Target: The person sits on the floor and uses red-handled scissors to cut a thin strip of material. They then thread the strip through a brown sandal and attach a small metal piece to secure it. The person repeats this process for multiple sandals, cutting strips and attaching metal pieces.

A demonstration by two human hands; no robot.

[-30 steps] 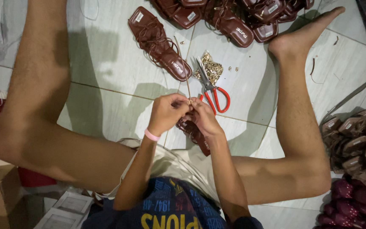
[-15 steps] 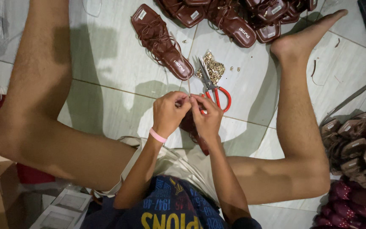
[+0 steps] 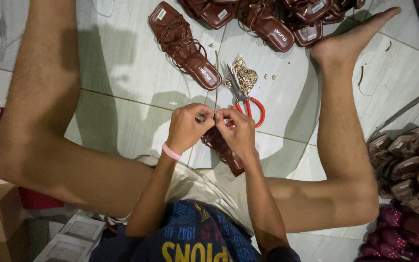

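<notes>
Red-handled scissors (image 3: 245,99), gold buckles (image 3: 245,76)

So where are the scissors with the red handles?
The red-handled metal scissors lie on the pale tiled floor, just beyond the right hand, beside a small pile of gold metal bits.

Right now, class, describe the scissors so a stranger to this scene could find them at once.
Start at the pale tiled floor between the seated person's bare legs. Just beyond the right hand, beside a small heap of gold metal fittings, lie the scissors. Their bright red handles set them apart from the brown sandals around them.
</notes>
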